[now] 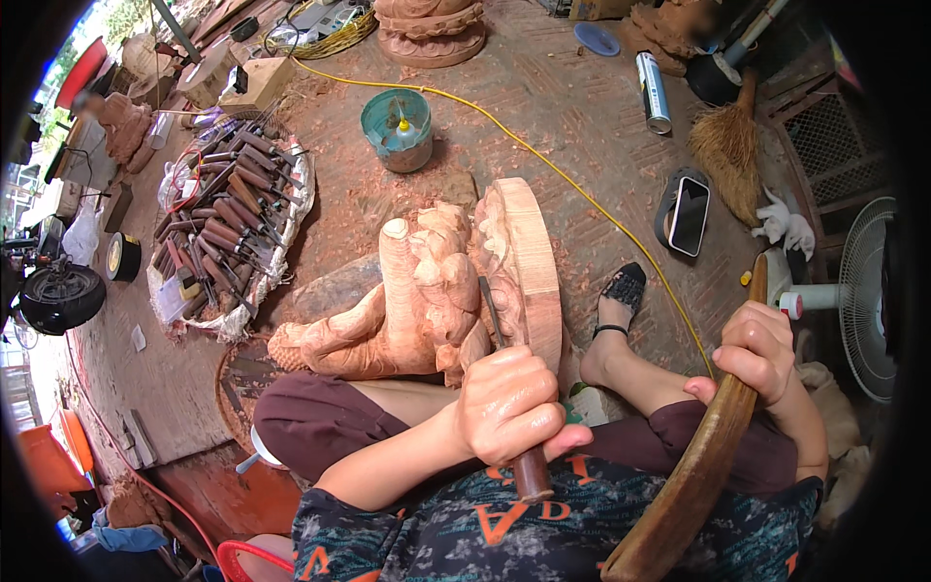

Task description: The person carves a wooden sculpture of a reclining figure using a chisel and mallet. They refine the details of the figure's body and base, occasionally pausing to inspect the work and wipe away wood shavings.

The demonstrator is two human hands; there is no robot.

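Observation:
A reddish carved wooden figure (402, 315) lies on its side before my crossed legs, its thick pale base (535, 262) turned to the right. My left hand (511, 403) is closed around a carving chisel (530, 475). Its thin metal shaft points away from me, up against the carving beside the base; the fist hides the middle of the tool, and I cannot tell whether the tip touches wood. Out to the right, my right hand (756, 354) grips a long, curved wooden club (693, 475) near its upper end. The club's thick end hangs low, apart from the chisel.
Many wooden-handled chisels (233, 209) lie on a white sack at left. A teal bucket (398, 131) holds a small bottle. A yellow cord (543, 160) crosses the floor. A phone (690, 215), spray can (654, 92), broom (729, 145) and fan (868, 301) stand or lie at right.

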